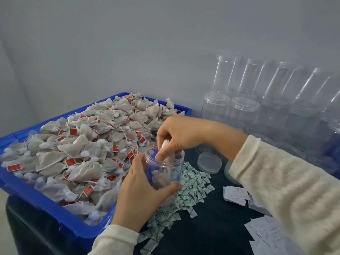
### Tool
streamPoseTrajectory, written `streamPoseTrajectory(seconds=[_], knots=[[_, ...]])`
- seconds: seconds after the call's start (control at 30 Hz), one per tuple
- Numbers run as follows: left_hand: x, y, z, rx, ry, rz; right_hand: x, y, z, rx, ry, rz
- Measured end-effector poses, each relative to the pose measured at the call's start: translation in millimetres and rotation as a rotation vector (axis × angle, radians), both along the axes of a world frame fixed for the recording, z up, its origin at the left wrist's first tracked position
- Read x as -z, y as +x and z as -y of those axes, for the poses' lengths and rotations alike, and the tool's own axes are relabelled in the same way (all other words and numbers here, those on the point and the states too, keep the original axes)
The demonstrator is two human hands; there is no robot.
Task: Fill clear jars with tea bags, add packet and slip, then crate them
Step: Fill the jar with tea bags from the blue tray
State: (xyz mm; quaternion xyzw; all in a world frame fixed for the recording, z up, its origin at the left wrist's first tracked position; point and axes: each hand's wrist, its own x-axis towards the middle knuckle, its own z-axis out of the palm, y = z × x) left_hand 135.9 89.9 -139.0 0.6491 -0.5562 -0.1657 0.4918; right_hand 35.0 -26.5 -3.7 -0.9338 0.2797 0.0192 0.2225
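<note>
Right hand (176,134) pinches a tea bag (168,159) at the mouth of the clear jar (165,170), bag hanging lengthwise down the jar's upright axis. Left hand (145,188) grips the jar wall from seven o'clock. Blue crate (46,197) lies at nine o'clock.

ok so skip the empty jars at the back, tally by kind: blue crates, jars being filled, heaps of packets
blue crate: 1
jar being filled: 1
heap of green-and-white packets: 1
total: 3
</note>
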Motion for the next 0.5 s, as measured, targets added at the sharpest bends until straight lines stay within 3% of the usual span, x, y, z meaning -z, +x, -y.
streamPoseTrajectory(seconds=[0.3, 0.5], knots=[[-2, 0, -1, -0.030, 0.019, 0.062, 0, -26, 9, 0.081, 0.186, 0.375], [-3, -1, -2, -0.036, 0.028, 0.015, 22, -16, 0, 0.060, 0.099, 0.360]])
